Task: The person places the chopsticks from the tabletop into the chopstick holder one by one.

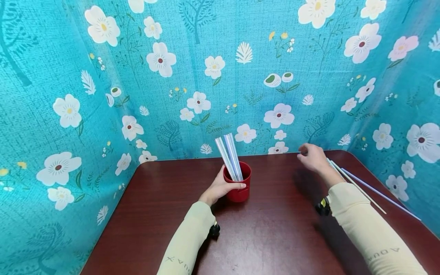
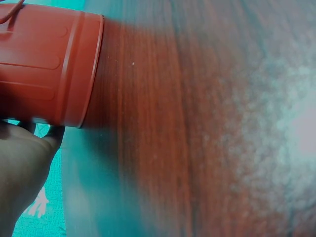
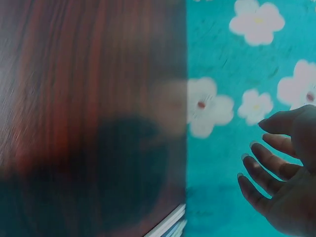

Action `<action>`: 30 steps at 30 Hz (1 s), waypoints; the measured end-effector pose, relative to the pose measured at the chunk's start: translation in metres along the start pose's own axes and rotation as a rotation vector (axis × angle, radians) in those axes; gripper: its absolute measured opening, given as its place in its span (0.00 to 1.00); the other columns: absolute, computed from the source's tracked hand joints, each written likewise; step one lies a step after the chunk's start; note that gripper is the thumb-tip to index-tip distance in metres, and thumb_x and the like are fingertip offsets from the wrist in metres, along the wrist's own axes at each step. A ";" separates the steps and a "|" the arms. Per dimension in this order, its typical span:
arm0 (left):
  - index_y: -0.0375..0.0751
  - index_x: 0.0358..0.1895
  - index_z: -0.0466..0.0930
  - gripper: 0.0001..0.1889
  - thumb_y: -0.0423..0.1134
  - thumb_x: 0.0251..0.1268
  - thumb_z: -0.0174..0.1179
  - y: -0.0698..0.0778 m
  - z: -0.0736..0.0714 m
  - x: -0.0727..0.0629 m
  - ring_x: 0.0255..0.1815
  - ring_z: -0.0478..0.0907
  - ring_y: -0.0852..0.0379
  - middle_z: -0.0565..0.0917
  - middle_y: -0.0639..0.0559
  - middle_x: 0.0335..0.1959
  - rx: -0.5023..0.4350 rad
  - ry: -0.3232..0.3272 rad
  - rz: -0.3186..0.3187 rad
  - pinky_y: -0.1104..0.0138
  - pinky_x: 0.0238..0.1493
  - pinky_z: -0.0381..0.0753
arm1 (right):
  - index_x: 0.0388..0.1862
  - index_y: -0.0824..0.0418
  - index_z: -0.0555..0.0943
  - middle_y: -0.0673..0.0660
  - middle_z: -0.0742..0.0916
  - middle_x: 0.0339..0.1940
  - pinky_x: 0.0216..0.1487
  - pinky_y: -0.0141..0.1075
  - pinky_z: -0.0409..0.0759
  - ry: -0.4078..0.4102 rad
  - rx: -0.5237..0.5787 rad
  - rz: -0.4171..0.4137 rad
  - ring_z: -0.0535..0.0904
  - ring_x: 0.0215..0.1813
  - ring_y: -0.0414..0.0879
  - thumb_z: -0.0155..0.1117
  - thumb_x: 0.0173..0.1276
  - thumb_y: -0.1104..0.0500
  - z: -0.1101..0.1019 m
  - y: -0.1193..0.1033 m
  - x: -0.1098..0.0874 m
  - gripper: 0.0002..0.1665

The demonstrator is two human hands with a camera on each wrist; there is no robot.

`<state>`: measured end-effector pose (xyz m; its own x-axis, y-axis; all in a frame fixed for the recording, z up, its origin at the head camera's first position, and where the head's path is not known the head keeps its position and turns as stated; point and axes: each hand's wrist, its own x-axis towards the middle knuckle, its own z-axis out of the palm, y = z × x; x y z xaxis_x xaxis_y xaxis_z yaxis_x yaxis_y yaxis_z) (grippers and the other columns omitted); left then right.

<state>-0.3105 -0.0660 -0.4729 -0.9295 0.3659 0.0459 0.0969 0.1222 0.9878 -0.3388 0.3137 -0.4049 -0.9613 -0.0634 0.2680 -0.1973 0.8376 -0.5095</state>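
Note:
A red plastic cup (image 1: 238, 195) stands on the table, and several long thin straw-like sticks (image 1: 229, 158), white and bluish, lean in it. My left hand (image 1: 219, 186) grips the cup from its left side, thumb across the front. In the left wrist view, the ribbed red cup (image 2: 44, 64) lies sideways in the picture, with part of the left hand (image 2: 27, 158) at its wall. Held above the table's far right, my right hand (image 1: 313, 158) has nothing in it. Its fingers are loosely bent and spread in the right wrist view, apart from the thumb (image 3: 279, 123).
Loose pale sticks (image 1: 361, 189) and a bluish-purple one (image 1: 385, 195) lie along the right side of the dark reddish table (image 1: 271, 229), beside the right forearm. A turquoise flowered cloth (image 1: 213, 38) rises behind the table and on both sides.

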 end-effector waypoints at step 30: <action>0.68 0.71 0.61 0.48 0.49 0.47 0.81 0.001 0.001 -0.002 0.69 0.68 0.52 0.74 0.61 0.66 0.000 0.000 -0.001 0.53 0.54 0.85 | 0.42 0.75 0.75 0.76 0.79 0.40 0.31 0.57 0.75 -0.137 -0.206 0.418 0.77 0.39 0.66 0.59 0.65 0.60 0.002 0.097 -0.040 0.16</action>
<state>-0.3079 -0.0662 -0.4717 -0.9296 0.3658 0.0447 0.0958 0.1226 0.9878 -0.3193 0.3965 -0.4664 -0.9694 0.2420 -0.0418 0.2398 0.8958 -0.3741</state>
